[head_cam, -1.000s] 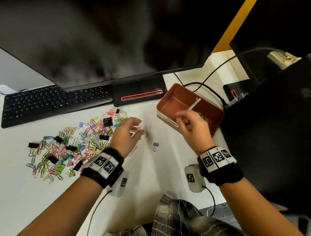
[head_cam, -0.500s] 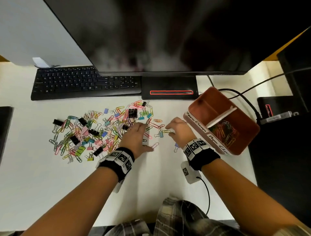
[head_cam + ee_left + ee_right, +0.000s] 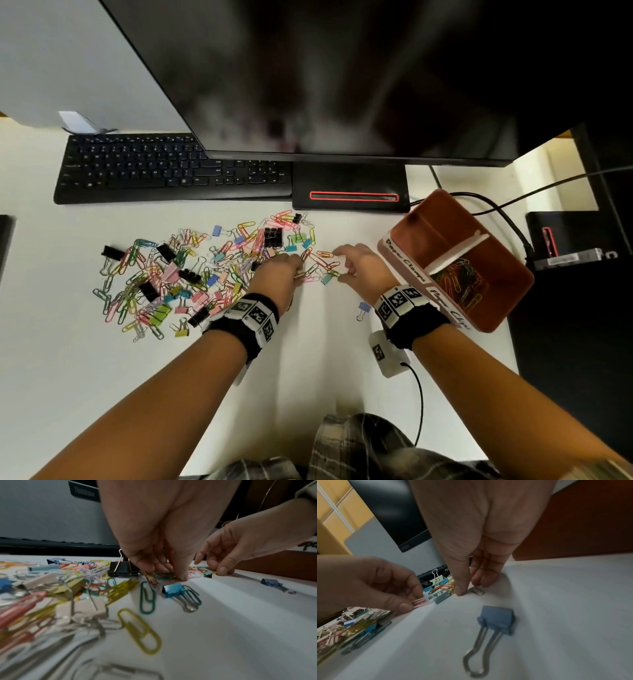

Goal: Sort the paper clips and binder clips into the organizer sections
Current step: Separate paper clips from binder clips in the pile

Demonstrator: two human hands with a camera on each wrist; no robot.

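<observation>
Head view showed both hands at the right edge of the mixed pile (image 3: 191, 274) of paper clips and binder clips on the desk (image 3: 308, 359), with the brown organizer (image 3: 513, 270) just to the right. The left hand (image 3: 274, 277) pinched a pink paper clip (image 3: 421, 602) between thumb and forefinger, while the right hand (image 3: 363, 270) had thumb and fingers curled down onto a small clip (image 3: 476, 591), grasp not confirmed. Only the near section (image 3: 462, 279) held some paper clips and the far section (image 3: 431, 233) appeared empty, so most sorting seemingly remained, including one stray blue binder clip (image 3: 363, 310).
</observation>
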